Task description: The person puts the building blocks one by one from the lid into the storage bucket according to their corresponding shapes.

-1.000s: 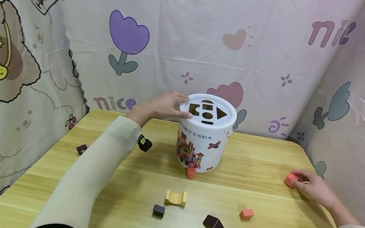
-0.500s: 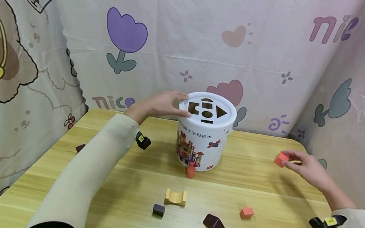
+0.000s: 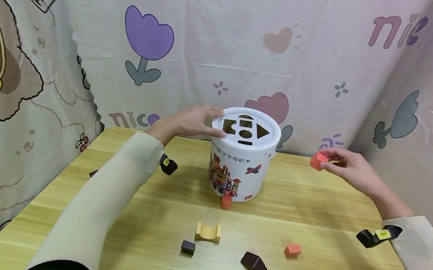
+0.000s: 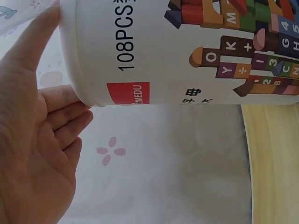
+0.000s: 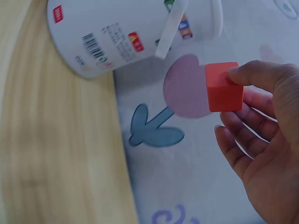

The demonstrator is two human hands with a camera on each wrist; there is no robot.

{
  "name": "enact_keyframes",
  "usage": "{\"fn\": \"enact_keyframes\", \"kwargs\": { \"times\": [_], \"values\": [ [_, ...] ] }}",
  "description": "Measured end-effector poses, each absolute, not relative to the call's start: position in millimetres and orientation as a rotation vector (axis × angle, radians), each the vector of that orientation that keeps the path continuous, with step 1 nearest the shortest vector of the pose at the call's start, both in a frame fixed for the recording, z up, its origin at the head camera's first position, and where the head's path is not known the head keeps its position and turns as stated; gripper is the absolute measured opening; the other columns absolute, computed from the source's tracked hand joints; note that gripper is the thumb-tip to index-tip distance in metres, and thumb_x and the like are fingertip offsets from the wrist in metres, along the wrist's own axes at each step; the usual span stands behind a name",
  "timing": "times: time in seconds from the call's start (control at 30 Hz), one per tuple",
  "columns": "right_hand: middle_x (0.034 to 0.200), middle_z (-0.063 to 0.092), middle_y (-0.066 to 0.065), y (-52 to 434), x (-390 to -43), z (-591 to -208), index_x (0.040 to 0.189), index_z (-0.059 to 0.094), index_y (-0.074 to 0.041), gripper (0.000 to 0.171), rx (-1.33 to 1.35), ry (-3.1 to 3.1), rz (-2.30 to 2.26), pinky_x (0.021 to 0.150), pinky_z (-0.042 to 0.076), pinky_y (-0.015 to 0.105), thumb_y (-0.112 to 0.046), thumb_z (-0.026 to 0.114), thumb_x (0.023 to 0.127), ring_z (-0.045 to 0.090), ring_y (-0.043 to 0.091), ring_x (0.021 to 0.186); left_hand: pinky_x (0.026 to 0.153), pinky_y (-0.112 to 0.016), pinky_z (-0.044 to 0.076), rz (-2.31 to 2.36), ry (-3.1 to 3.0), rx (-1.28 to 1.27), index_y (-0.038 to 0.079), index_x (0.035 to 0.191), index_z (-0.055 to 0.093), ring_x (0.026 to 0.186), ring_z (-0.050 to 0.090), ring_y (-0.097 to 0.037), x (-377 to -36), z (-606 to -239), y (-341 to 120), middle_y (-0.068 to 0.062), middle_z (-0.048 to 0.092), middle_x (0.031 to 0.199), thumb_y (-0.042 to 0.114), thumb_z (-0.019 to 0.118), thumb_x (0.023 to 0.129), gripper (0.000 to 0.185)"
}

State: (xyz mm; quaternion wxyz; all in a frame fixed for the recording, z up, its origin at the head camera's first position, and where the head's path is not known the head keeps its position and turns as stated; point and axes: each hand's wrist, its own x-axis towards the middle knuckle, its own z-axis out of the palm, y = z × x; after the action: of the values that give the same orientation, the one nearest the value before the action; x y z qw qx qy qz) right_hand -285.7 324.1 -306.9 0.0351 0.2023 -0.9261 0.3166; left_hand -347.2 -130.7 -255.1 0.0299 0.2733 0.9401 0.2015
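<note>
A white toy-block bucket (image 3: 236, 173) with shape holes in its lid (image 3: 268, 124) stands on the table. My left hand (image 3: 195, 122) holds it at the upper left rim, thumb and fingers spread along the edge; the left wrist view shows several fingertips (image 4: 84, 114) right at that rim. To the right of the bucket, above the table, my right hand (image 3: 354, 170) pinches a red cube-like block (image 5: 224, 87) between thumb and fingers. A small red cylinder block (image 3: 226, 202) sits at the bucket's foot.
Toward the front lie a yellow block with a curved hollow (image 3: 208, 232), a small dark block (image 3: 188, 247), a dark wedge-like block (image 3: 254, 265) and a small red block (image 3: 293, 250). Another dark block (image 3: 93, 173) is mostly hidden by the left sleeve. Printed cloth (image 3: 213, 26) hangs behind the table (image 3: 165, 219).
My right hand has lifted the red block off the table at the right and carried it up and left toward the bucket. The left hand stays on the rim.
</note>
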Motion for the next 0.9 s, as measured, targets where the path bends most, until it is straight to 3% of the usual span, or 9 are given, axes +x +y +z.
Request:
{"fn": "enact_keyframes", "kwargs": {
  "times": [0.63,0.9],
  "values": [
    [0.11,0.063,0.007,247.8,-304.7,-254.8,0.127,0.062,-0.006,0.037,0.807,-2.744,1.123,0.075,0.051,0.019,-0.019,0.069,0.093,0.06,0.023,0.096,0.116,-0.056,0.018,0.498,2.934,0.883,0.014,0.151,0.038,0.146,0.021,-0.029,-350.3,-257.2,-131.1,-0.004,0.03,0.158,0.077,0.056,0.08,0.097],
    [0.108,0.063,0.007,228.9,-314.6,-240.1,0.126,0.063,-0.006,0.036,0.861,-2.708,1.121,0.079,0.05,0.017,-0.017,0.069,0.093,0.057,0.021,0.098,0.116,-0.052,0.021,0.513,2.924,0.885,0.011,0.15,0.039,0.143,0.026,-0.028,-350.4,-256.1,-130.1,-0.005,0.032,0.157,0.074,0.059,0.08,0.096]
  ]
}}
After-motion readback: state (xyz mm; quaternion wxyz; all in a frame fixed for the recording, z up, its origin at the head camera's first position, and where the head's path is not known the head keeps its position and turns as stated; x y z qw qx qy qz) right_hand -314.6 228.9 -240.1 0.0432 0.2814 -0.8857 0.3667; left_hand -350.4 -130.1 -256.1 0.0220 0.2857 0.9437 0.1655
